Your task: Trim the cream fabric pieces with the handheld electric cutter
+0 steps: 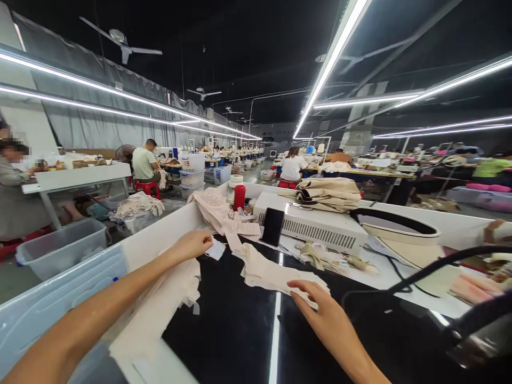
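Observation:
My left hand [194,244] reaches across the left side of the black tabletop [224,325], its fingers curled together. A small white piece [216,249], paper or cloth, lies right by its fingertips; whether they grip anything is hidden. My right hand [320,309] has its thumb and fingers apart, with the fingertips on the right end of a stack of cream fabric pieces [268,271]. Under my left forearm, a larger pile of cream fabric pieces [152,314] runs along the table's left edge. Light pink lace fabric [214,210] is heaped beyond the left hand.
A phone [273,226] leans against a white vented box [316,221] carrying folded beige fabric [330,193]. Nearby stands a red bottle [239,198]. A sun visor [400,226] and a dark curved cable [440,261] are at right. Co-workers sit at tables beyond.

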The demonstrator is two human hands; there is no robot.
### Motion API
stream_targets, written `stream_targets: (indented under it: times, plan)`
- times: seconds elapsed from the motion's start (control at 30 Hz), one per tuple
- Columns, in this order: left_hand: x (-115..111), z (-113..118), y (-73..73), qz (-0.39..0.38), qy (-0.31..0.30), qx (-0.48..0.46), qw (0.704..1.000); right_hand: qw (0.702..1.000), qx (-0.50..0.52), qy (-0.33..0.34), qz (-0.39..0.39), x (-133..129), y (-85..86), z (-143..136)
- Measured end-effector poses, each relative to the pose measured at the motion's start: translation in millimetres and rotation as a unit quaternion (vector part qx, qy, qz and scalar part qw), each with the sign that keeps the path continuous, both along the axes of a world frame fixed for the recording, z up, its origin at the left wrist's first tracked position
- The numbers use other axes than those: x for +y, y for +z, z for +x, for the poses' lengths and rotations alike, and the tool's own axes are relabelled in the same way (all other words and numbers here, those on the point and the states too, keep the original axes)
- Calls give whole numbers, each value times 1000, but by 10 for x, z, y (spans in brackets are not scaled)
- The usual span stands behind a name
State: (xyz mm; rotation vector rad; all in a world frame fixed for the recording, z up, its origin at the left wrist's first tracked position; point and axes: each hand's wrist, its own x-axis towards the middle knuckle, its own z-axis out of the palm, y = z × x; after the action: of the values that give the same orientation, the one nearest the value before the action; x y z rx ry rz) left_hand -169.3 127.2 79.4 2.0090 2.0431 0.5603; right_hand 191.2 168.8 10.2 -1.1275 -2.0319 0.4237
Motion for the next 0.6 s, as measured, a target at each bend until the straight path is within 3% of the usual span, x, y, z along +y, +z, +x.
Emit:
stream_targets:
  times: [0.13,0.27,0.43,0.6]
  plan:
    - [-453,-434,84,-29,74,52,995,999,5,46,-10,-163,-18,-42]
    - [-739,-539,-40,-53,110,66,990,998,1,63,-17,-270,-17,-132]
    - [-760,-465,-201,-44,137,58,988,994,5,106,0,-418,-13,-246]
    - [-695,-424,-237,-20,146,45,988,989,0,148,5,-568,-55,-253]
